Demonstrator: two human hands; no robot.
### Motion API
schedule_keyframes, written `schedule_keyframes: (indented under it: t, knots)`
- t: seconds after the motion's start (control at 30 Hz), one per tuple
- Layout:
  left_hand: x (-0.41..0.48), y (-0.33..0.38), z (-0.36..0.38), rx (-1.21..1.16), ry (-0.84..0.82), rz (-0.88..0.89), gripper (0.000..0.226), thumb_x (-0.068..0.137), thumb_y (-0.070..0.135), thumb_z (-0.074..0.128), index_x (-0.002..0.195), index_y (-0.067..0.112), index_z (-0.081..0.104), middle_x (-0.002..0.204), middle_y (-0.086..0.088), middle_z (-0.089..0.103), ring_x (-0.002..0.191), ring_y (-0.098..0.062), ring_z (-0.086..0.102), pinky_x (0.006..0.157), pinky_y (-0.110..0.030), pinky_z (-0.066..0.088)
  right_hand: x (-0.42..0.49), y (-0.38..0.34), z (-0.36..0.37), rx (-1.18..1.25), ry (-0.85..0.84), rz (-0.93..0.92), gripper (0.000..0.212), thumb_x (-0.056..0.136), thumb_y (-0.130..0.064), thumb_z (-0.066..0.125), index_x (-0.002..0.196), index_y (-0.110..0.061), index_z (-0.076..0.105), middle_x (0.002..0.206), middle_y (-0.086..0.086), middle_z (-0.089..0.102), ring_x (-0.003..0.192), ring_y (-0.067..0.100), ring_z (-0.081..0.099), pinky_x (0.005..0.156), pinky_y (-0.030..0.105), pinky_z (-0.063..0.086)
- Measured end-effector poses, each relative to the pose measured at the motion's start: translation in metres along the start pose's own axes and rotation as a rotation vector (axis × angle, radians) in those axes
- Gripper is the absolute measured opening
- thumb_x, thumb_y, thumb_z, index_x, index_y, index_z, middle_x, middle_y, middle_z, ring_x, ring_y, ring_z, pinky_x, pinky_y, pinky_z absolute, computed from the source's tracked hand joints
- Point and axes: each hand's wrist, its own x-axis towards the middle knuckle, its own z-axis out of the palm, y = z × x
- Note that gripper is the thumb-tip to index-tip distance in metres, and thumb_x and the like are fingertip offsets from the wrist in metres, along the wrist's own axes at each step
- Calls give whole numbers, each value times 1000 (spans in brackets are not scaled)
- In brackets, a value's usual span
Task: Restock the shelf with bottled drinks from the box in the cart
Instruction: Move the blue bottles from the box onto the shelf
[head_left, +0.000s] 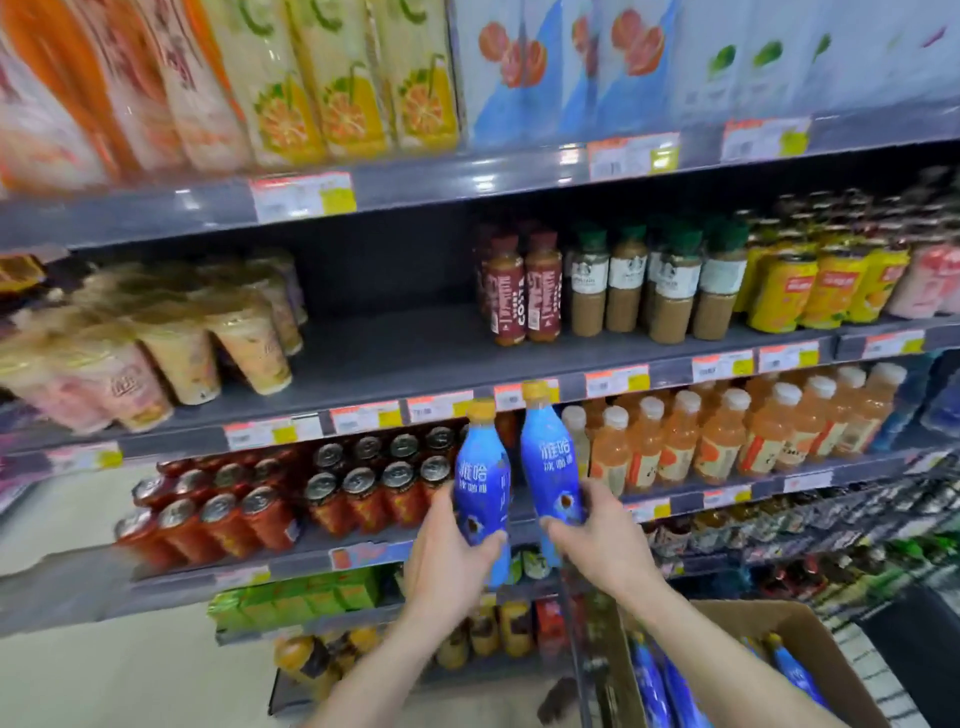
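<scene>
Each of my hands grips a blue bottle with a yellow cap, held upright in front of the shelving. My left hand (451, 558) is wrapped round the lower part of the left blue bottle (480, 475). My right hand (597, 540) holds the right blue bottle (549, 457), which stands slightly higher. Both caps reach the price rail of the middle shelf (395, 358), which has a bare stretch between the cup drinks and the dark red coffee bottles (522, 296). The cardboard box (810, 639) sits at the bottom right with more blue bottles (670, 686) lying in it.
Cup drinks (171, 343) fill the middle shelf's left; coffee bottles and yellow cans (826, 288) fill its right. Below stand cans (291, 493) and orange bottles (727, 436). Cartons line the top shelf (332, 78). The cart's wire mesh (857, 670) surrounds the box.
</scene>
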Motion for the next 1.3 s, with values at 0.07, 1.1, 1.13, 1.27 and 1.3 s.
schedule_keyframes:
  t: [0.07, 1.1, 1.13, 1.27, 1.3]
  knots:
    - [8, 3, -14, -10, 48, 15, 73, 71, 40, 81, 131, 40, 40, 112, 21, 61, 102, -7, 61, 78, -26, 45, 10, -20, 0, 12, 36, -62, 51, 74, -41, 77, 118, -24, 55, 105, -4, 71, 95, 20, 68, 79, 35, 53]
    - [147, 18, -119, -59, 477, 75, 69, 77, 37, 80, 134, 35, 41, 117, 17, 64, 101, -6, 64, 88, -41, 53, 263, -180, 81, 148, 25, -356, 54, 82, -42, 74, 122, -14, 51, 115, 8, 67, 103, 30, 64, 81, 33, 49]
    - [151, 19, -119, -59, 486, 78, 68, 78, 39, 79, 134, 36, 40, 118, 16, 64, 103, -9, 64, 90, -43, 53, 264, -178, 83, 113, 26, -337, 58, 79, -43, 75, 122, -13, 51, 116, 9, 67, 104, 31, 64, 84, 35, 50]
    - [152, 14, -116, -88, 507, 93, 68, 79, 40, 77, 135, 38, 38, 120, 17, 64, 104, -6, 64, 90, -44, 54, 274, -179, 92, -29, 25, -320, 52, 76, -38, 75, 115, -12, 55, 113, 10, 66, 103, 32, 63, 74, 29, 43]
    - [151, 13, -116, -93, 502, 96, 68, 79, 40, 77, 135, 38, 38, 120, 18, 64, 104, -5, 64, 89, -44, 54, 278, -182, 93, -43, 24, -313, 50, 76, -38, 75, 114, -13, 56, 113, 10, 67, 103, 32, 63, 73, 28, 42]
